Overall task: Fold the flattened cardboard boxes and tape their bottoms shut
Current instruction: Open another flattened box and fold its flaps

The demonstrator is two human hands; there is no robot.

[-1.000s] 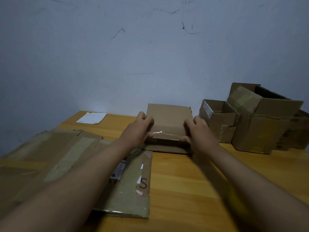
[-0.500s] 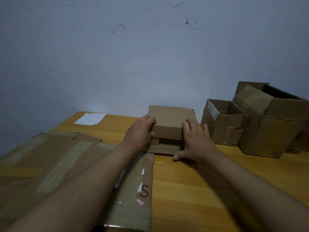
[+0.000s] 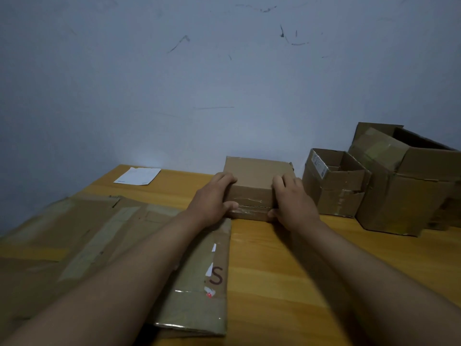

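Where the counter (image 3: pixel 311 283) meets the pale wall, a small cardboard box (image 3: pixel 257 176) sits between both hands. Plain brown board, low and squat, flat top panel facing up. Near face shows a strip of clear tape running across a seam, glinting a little; edges slightly worn.

Far left: stack of flattened cardboard boxes (image 3: pixel 82 233) lying flat on the counter, old tape bands across them. Topmost near piece carries a dark letter S and scraps of white and red label. White sheet of paper (image 3: pixel 138 176) lies at the counter's far left corner, well apart from the work.

Left hand (image 3: pixel 212 201): grip wraps the box's left end, fingers curled over the top edge, thumb pressed on the near face at the taped seam. Forearm crosses above the flattened stack.

Box lies squarely between the two grips, touching both, resting on the counter just beyond the stack's far right corner.

Right hand (image 3: pixel 291 201): grip mirrors the left, fingers over the top right edge, thumb low on the near face by the seam. Both grips closed around the box ends, nothing else held.

Right of the hands: open small box (image 3: pixel 336 188) standing upright, flaps up, white label on its left wall. Touching or just beside it, a larger open box (image 3: pixel 404 196), taped and dented, against the wall.
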